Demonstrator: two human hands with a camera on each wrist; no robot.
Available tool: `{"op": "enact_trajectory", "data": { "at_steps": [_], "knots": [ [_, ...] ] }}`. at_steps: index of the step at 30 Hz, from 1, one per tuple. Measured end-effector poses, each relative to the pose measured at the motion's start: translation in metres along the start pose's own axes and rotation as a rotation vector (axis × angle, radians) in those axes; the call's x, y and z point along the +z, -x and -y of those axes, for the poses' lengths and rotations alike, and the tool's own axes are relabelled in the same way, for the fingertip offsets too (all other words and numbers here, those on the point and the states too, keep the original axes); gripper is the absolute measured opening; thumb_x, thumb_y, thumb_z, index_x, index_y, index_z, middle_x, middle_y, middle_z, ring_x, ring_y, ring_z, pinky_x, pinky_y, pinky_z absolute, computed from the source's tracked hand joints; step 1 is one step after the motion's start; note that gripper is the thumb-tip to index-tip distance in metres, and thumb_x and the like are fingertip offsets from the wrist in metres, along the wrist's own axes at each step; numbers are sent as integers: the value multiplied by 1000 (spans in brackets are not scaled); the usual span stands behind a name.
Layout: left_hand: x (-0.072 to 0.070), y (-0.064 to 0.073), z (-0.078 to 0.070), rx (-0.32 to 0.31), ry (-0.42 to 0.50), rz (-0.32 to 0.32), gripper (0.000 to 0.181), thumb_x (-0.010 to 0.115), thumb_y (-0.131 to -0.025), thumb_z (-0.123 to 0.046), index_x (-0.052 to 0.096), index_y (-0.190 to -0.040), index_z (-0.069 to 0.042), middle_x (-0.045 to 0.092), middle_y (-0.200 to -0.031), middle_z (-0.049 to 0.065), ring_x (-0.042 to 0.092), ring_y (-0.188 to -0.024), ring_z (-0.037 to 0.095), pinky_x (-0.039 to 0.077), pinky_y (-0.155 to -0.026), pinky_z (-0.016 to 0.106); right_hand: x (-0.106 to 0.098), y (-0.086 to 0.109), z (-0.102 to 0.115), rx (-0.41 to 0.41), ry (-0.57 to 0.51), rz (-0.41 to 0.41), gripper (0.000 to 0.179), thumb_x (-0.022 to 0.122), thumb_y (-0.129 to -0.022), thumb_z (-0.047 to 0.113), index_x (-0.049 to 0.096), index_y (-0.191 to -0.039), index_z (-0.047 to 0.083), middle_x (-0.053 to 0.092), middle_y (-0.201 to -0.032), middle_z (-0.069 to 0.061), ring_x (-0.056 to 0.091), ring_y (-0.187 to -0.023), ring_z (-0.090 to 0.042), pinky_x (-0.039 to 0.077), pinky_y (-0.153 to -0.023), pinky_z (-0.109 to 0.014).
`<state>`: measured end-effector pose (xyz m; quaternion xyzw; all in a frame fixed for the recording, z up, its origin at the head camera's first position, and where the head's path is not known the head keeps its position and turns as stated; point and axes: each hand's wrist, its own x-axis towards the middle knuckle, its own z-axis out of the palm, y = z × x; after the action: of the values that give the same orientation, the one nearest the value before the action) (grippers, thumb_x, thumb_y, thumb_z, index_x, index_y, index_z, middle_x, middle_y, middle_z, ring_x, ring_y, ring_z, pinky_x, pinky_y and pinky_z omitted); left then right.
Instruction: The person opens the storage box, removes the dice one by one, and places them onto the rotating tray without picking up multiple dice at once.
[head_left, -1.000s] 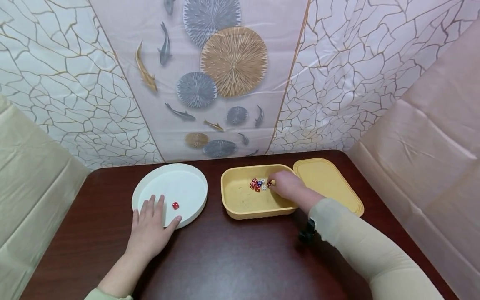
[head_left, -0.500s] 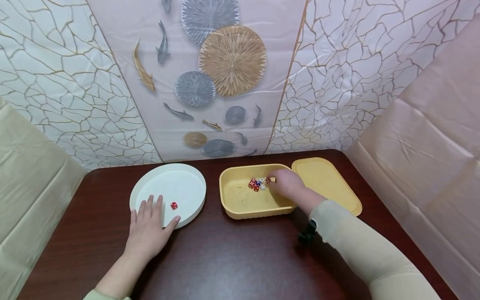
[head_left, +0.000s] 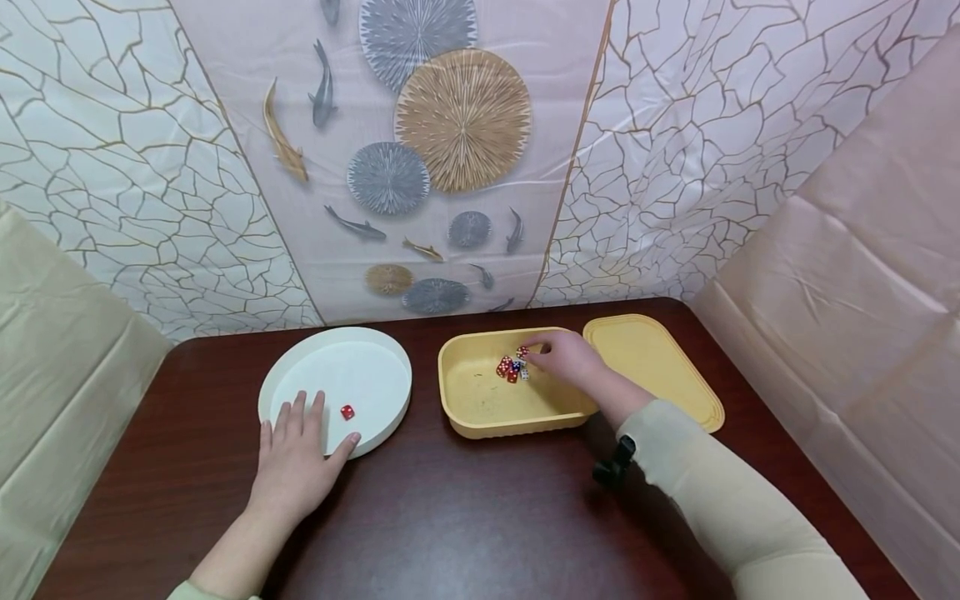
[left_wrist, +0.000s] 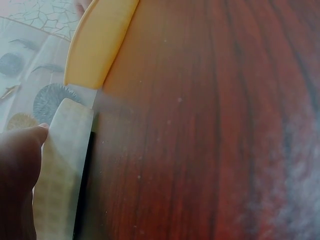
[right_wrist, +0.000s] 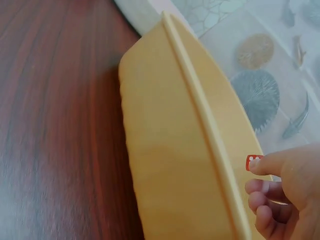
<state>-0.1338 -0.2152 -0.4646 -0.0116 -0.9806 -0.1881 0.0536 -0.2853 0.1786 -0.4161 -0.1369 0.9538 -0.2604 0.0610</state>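
My right hand [head_left: 566,358] is over the yellow container [head_left: 480,425], pinching a red die [right_wrist: 253,162] between thumb and finger. Beneath it, several dice [head_left: 512,368], red, blue and white, lie clustered on the container's floor. At the left, my left hand [head_left: 296,462] rests across the near rim of a round white tray [head_left: 401,400], fingers spread and nearly straight. One red die [head_left: 347,412] lies inside that tray, right of the fingers. In the left wrist view only the thumb [left_wrist: 22,150] shows beside the tray wall.
A yellow lid [head_left: 652,367] lies flat right of the container, partly behind the right wrist. The dark wooden table [head_left: 465,517] meets a patterned cloth backdrop [head_left: 465,250] at its far edge.
The right hand has shifted slightly left and up inside the container, carrying the pinched red die with it. The left hand stays on the tray.
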Motion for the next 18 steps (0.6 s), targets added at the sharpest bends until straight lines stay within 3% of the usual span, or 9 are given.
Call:
{"op": "enact_trajectory", "data": {
  "at_steps": [6, 10, 18],
  "knots": [
    [0, 0, 0, 0, -2, 0, 94, 43, -95, -69, 21, -156, -1, 16, -158, 31, 13, -144, 51, 2, -113, 68, 0, 0, 12, 53, -171, 35, 34, 67, -95, 26, 69, -126, 14, 70, -85, -16, 67, -68, -31, 47, -54, -28],
    [-1, 0, -1, -1, -3, 2, 93, 42, -95, -68, 21, -156, -1, 16, -158, 31, 12, -144, 51, 2, -113, 67, 3, -1, 20, 58, -214, 43, 33, 68, -94, 30, 71, -124, 18, 70, -84, -15, 65, -66, -31, 47, -53, -27],
    [-1, 1, -1, -4, -3, 7, 93, 44, -95, -67, 21, -156, -1, 16, -158, 31, 12, -144, 52, 2, -113, 68, 15, -8, 47, 23, -476, 110, 29, 69, -95, 24, 71, -121, 13, 67, -80, -21, 58, -59, -26, 54, -62, -47]
  ]
}}
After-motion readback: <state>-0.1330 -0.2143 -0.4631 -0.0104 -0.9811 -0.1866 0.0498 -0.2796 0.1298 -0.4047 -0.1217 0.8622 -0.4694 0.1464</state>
